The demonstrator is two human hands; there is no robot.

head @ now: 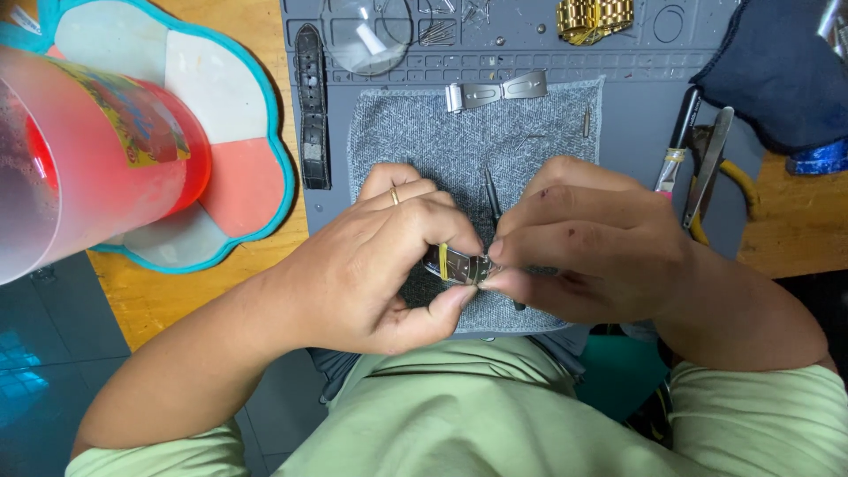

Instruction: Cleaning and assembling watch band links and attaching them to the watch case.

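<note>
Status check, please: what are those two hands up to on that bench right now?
Left hand and right hand both pinching a small metal watch piece between fingertips. Held just above grey cloth. Thin tool on the cloth behind; nothing blocking.

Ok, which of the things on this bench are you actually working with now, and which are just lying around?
In use:
- left hand and right hand, both pinching the metal watch bracelet piece
- grey cloth beneath them

Lying about:
- silver clasp
- black leather strap
- gold bracelet
- magnifier lens
- tweezers
- red plastic jug
</note>
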